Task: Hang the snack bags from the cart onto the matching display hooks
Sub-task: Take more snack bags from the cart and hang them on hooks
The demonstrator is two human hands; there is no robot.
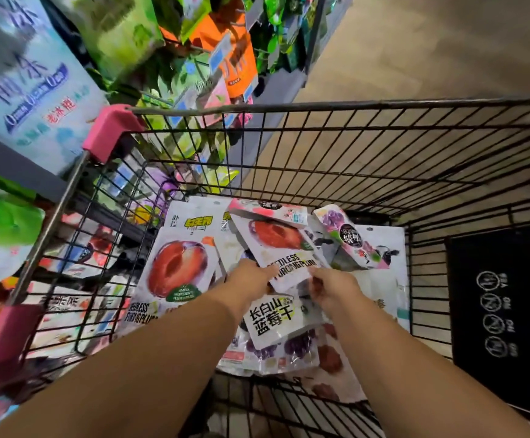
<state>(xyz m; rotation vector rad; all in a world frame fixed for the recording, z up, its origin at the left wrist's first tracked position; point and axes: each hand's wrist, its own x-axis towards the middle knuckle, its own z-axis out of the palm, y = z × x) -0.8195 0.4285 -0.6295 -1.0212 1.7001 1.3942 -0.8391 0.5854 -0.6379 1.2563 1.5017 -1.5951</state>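
Note:
Both my hands reach down into the black wire cart [336, 143]. My left hand [251, 276] and my right hand [330, 289] each pinch a lower corner of a white plum bag [279, 245] marked "SEEDLESS", tilted above the pile. A second plum bag [175, 267] lies flat at the left of the cart. Under my hands lies a blueberry bag [276, 320] with black lettering. A purple grape bag [349, 238] leans at the back right.
A display rack [213, 58] full of hanging snack bags runs along the left, close against the cart's side. Pink corner guards [111, 131] cap the cart's rim. A black panel [504, 314] covers the cart's right wall. Tan floor lies beyond.

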